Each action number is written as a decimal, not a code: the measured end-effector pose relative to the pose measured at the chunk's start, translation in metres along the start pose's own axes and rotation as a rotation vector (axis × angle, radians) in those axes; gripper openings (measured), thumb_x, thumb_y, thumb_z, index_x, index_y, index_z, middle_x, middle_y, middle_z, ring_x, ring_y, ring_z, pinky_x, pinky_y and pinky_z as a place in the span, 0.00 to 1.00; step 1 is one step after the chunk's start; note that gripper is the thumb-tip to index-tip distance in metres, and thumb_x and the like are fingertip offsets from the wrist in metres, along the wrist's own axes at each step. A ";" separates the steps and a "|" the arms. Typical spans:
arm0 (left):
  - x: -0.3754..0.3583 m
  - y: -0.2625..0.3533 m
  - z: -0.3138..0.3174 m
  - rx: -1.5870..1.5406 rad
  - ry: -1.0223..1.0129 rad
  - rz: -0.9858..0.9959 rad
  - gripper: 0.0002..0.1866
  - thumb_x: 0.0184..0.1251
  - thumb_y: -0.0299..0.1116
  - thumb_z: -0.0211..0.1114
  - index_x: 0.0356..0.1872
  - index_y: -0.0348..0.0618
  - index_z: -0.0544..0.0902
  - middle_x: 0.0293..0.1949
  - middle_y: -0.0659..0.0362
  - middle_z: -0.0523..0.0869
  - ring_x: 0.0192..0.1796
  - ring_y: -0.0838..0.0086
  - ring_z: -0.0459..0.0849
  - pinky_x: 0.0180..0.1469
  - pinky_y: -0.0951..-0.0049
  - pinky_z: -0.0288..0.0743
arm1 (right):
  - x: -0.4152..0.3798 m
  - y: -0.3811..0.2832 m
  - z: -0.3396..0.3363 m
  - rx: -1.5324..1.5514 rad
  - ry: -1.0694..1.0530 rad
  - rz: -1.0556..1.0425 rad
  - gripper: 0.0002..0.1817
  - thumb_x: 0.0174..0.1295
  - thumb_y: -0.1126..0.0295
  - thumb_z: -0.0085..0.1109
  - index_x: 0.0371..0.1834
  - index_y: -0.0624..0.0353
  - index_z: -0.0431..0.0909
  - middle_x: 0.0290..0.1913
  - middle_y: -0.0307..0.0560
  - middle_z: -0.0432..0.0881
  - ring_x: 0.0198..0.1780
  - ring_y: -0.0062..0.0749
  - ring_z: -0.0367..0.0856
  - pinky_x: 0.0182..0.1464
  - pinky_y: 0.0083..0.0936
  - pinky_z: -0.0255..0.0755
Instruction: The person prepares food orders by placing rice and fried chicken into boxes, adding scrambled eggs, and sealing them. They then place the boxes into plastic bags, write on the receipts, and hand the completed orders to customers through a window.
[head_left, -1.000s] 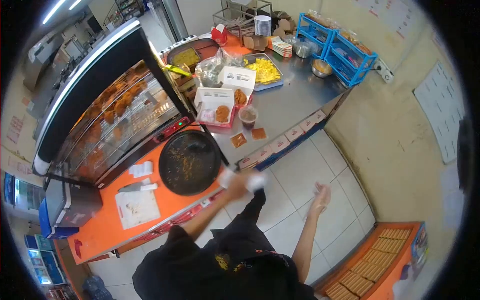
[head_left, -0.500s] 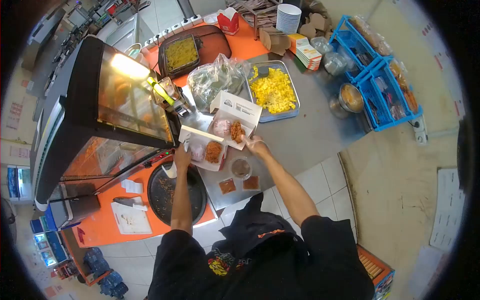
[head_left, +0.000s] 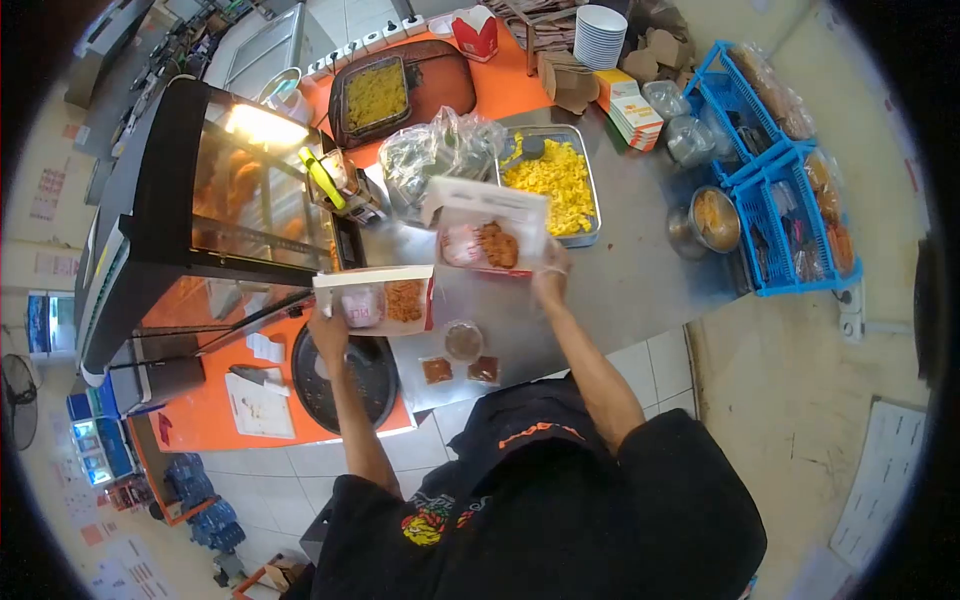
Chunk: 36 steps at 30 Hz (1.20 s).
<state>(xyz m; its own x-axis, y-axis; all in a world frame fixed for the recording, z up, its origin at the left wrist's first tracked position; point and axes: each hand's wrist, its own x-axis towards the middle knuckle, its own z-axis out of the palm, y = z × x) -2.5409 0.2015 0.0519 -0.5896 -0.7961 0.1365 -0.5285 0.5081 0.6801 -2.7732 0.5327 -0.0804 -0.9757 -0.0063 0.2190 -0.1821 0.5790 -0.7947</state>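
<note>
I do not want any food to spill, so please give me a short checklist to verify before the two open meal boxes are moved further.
1. Left hand grips the left meal box: ok, it holds the box's near left corner.
2. Right hand grips the right meal box: ok, at the near right corner.
3. Boxes level: not ok, both look tilted.
4. Lids shut: not ok, both stand open with the fried pieces exposed.
5. Sauce cup out of the way: ok, it stands on the steel counter below the boxes.
6. Sauce cup has a lid: cannot tell.
</note>
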 end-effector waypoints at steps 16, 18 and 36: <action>-0.248 0.195 0.261 -0.087 -0.338 -0.239 0.15 0.52 0.21 0.50 0.41 0.30 0.78 0.34 0.31 0.83 0.41 0.39 0.84 0.48 0.45 0.76 | 0.076 0.349 -0.372 -0.293 -0.376 0.558 0.16 0.71 0.65 0.46 0.37 0.72 0.73 0.36 0.63 0.77 0.40 0.49 0.76 0.41 0.44 0.69; -0.259 0.193 0.287 -0.103 -0.363 -0.265 0.14 0.54 0.22 0.51 0.41 0.31 0.78 0.37 0.32 0.83 0.44 0.39 0.83 0.49 0.45 0.75 | 0.059 0.429 -0.353 0.024 -0.248 0.369 0.19 0.71 0.61 0.46 0.38 0.73 0.73 0.39 0.65 0.77 0.41 0.51 0.76 0.42 0.43 0.69; -0.148 0.356 0.093 -2.078 -0.443 -0.110 0.38 0.68 0.54 0.53 0.72 0.39 0.58 0.33 0.53 0.68 0.38 0.64 0.68 0.39 0.62 0.66 | 0.288 0.026 -0.280 -0.017 -0.825 -0.279 0.19 0.71 0.56 0.52 0.42 0.63 0.82 0.36 0.47 0.83 0.33 0.29 0.80 0.37 0.28 0.75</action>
<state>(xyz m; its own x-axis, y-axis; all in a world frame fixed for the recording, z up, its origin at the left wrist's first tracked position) -2.6983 0.5305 0.2069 -0.8440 -0.5213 0.1258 0.5320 -0.7843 0.3193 -3.0244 0.7741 0.1207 -0.6739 -0.7344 -0.0809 -0.4321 0.4806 -0.7631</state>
